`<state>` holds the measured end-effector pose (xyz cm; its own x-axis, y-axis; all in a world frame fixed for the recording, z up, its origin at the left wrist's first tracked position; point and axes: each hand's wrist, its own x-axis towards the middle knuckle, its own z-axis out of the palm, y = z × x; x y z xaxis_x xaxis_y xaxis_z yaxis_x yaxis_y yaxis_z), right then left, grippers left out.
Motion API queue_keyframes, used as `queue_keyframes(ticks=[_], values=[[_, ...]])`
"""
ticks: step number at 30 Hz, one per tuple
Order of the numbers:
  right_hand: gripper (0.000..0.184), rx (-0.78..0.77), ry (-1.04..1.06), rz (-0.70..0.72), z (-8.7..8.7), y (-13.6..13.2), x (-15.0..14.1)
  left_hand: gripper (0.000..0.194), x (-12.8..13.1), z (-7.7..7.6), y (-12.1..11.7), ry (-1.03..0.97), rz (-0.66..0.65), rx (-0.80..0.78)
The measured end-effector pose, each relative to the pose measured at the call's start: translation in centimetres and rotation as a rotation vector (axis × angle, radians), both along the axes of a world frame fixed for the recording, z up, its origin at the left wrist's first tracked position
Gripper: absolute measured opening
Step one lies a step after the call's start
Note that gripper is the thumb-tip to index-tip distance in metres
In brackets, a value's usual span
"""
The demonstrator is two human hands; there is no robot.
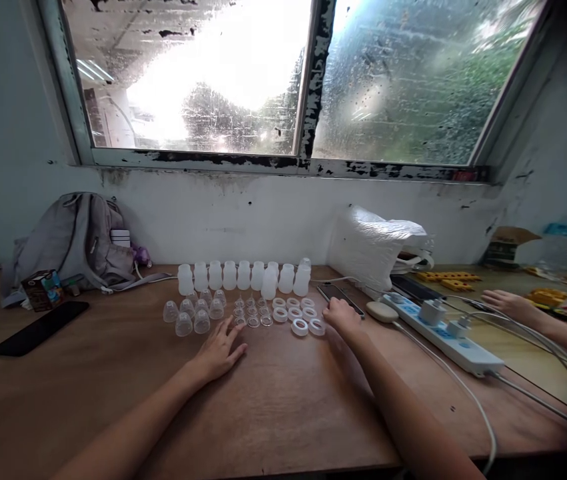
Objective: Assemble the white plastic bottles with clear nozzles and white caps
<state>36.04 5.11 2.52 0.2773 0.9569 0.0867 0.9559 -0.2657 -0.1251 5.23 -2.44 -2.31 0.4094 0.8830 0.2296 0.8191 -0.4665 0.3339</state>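
Observation:
My left hand (219, 350) lies on the wooden table with its fingers spread and holds nothing. Its fingertips reach the front of several clear bottle nipples (252, 311). To their left are several clear domed caps (201, 321). My right hand (342, 317) rests with loosely bent fingers beside several white collar rings (300, 327), partly over a dark phone (336, 291); I see nothing held in it. Behind these parts, frosted white baby bottles (229, 275) stand upright in a row, one a little forward. A clear cap (305, 263) shows at the row's right end.
A grey backpack (71, 233), a small box (43, 290) and a black phone (41, 328) are at left. Rightward lie a white plastic bag (368, 250), a rounded white device (381, 311) and a power strip (443, 340) with cables. Another person's hands (511, 307) work near yellow parts (448, 277).

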Motion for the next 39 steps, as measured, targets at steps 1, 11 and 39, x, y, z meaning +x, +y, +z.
queue_keyframes(ticks=[1,11,39], values=[[0.027,-0.036,0.014,-0.008,-0.2,0.1,0.5,0.052,0.0,0.0,0.0,0.014,0.012,-0.021],[0.014,0.514,0.213,0.627,-1.1,-1.8,-5.0,0.056,0.1,0.0,0.4,0.055,0.012,-0.022],[0.04,0.77,0.63,0.846,-4.0,-5.3,-10.3,0.039,0.4,1.5,-1.7,0.027,-0.302,0.102]])
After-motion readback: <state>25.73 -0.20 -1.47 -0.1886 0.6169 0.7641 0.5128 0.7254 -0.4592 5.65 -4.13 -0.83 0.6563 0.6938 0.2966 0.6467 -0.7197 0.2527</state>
